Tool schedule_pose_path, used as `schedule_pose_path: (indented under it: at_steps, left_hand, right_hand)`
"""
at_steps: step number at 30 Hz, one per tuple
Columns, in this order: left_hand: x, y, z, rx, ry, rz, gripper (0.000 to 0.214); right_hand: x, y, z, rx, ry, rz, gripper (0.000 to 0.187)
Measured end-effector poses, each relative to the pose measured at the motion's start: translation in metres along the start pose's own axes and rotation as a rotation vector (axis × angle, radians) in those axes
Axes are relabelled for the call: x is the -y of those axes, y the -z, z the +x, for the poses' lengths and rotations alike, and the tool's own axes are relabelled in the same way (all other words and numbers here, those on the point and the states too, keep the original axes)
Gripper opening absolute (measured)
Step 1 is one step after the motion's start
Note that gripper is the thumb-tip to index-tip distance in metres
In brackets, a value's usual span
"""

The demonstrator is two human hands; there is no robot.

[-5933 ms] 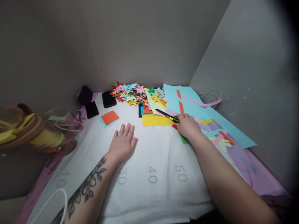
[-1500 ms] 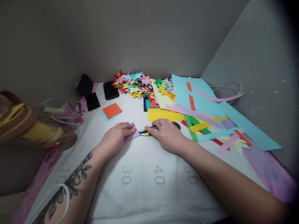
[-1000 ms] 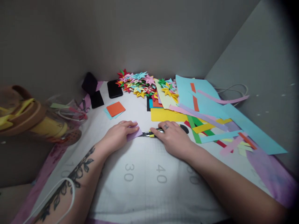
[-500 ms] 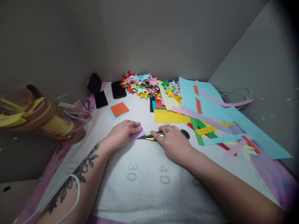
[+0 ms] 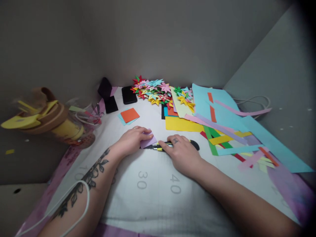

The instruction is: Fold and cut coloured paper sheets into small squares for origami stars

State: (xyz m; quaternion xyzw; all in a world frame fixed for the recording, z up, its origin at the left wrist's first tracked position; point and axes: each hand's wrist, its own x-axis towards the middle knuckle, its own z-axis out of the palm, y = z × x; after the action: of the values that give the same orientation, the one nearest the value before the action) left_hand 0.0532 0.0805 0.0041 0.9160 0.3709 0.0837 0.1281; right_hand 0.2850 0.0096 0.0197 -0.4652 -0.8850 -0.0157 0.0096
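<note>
My left hand (image 5: 135, 140) is closed on a small piece of purple paper (image 5: 149, 143), its fingers pressing it near the white mat. My right hand (image 5: 181, 149) grips a black and yellow utility knife (image 5: 195, 144) lying nearly level, with the blade pointing left. The blade runs along the paper's near edge, and whether it sits inside a fold I cannot tell. Beyond my left hand, an orange paper square (image 5: 130, 115) rests on light blue squares (image 5: 122, 120).
Folded paper stars (image 5: 155, 90) are heaped at the back beside a black phone (image 5: 129, 95). Light blue sheets (image 5: 201, 98), a yellow sheet (image 5: 182, 124) and loose coloured strips (image 5: 227, 150) cover the right. A lidded cup (image 5: 69, 128) stands left. A white cable (image 5: 88, 197) crosses my left forearm.
The knife has slid left along the purple paper, its blade reaching nearer the paper's left end. My left hand keeps its hold. The whole view has shifted slightly.
</note>
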Motion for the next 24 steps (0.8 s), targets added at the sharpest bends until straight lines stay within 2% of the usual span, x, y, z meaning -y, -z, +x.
schedule_pose_path:
  at_steps: [4,7,11,14,17,21,24]
  left_hand:
    - [0.002,-0.003,-0.001,-0.03,0.016,-0.036,0.036]
    - [0.005,-0.002,-0.005,-0.109,0.07,-0.133,0.041]
    - [0.003,0.002,-0.006,-0.242,0.317,-0.156,0.03]
    - [-0.005,0.006,-0.002,-0.189,0.494,-0.057,0.026]
    - [-0.013,0.007,0.005,-0.116,0.595,-0.009,0.025]
    - [-0.017,0.007,0.007,-0.083,0.568,-0.109,0.01]
    - [-0.018,0.006,0.004,-0.144,0.501,-0.265,0.005]
  right_hand:
    - [0.01,0.002,-0.001,-0.001,0.096,0.08,0.05]
    - [0.0,0.004,-0.008,0.005,0.147,0.167,0.052]
    - [-0.033,0.006,-0.018,-0.047,0.171,0.284,0.047]
    - [-0.056,0.006,-0.02,-0.151,0.089,0.319,0.043]
    - [-0.071,0.003,-0.021,-0.267,-0.005,0.343,0.041]
    - [-0.081,-0.004,-0.021,-0.384,-0.086,0.395,0.042]
    - [-0.084,-0.007,-0.02,-0.452,-0.118,0.404,0.044]
